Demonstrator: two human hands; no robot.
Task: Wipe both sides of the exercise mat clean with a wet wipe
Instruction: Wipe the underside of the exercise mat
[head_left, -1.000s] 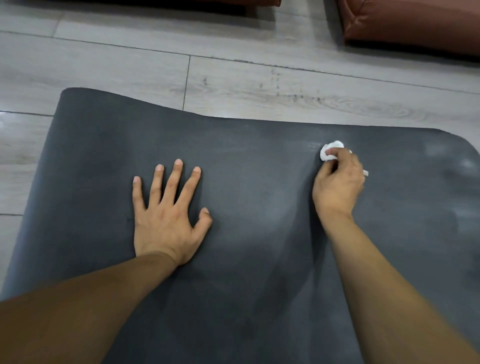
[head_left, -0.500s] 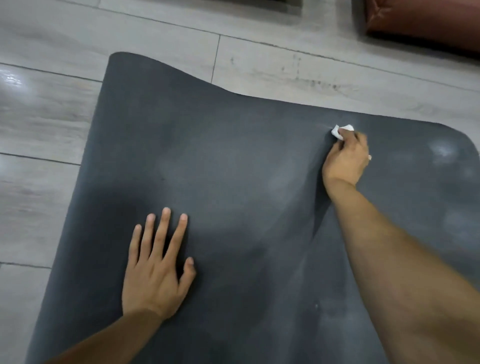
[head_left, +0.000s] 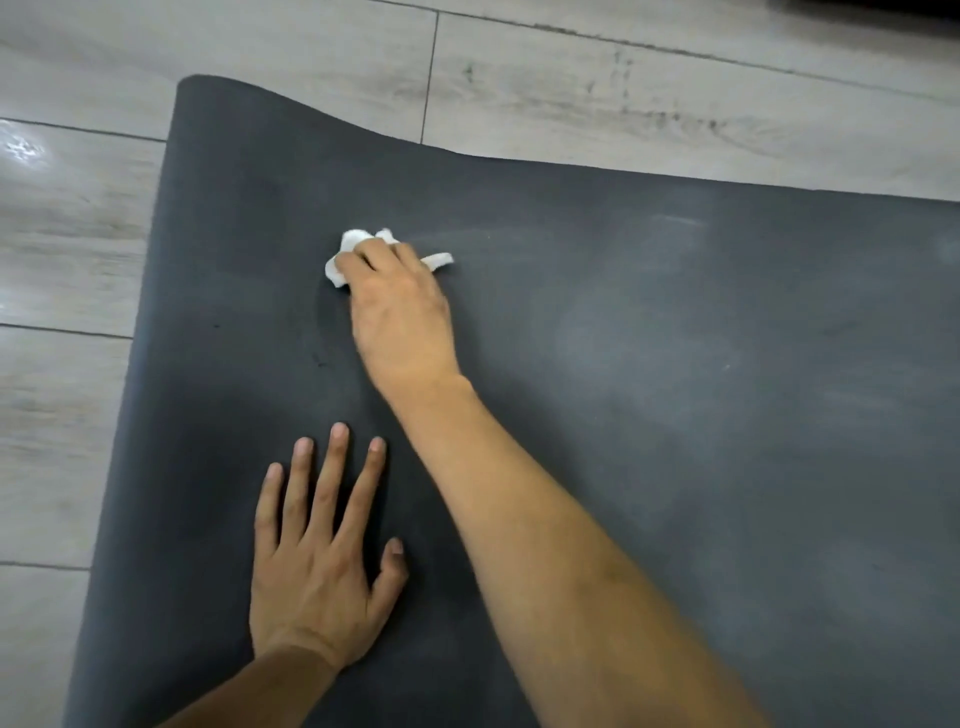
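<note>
A dark grey exercise mat (head_left: 675, 415) lies flat on the floor and fills most of the view, with pale smears across its right half. My right hand (head_left: 400, 312) presses a crumpled white wet wipe (head_left: 343, 254) onto the mat near its far left part; bits of the wipe stick out on both sides of the fingers. My left hand (head_left: 317, 551) rests flat on the mat closer to me, fingers spread, holding nothing. My right forearm crosses just to the right of it.
Light grey wood-plank floor (head_left: 62, 260) surrounds the mat on the left and far side, with scuff marks (head_left: 623, 88) beyond the far edge. The mat's far left corner (head_left: 192, 88) is rounded and its far edge is slightly wavy.
My right hand has swept the wipe leftward across the mat, from its right part to the left-centre. My left hand stays flat on the mat. The view has shifted.
</note>
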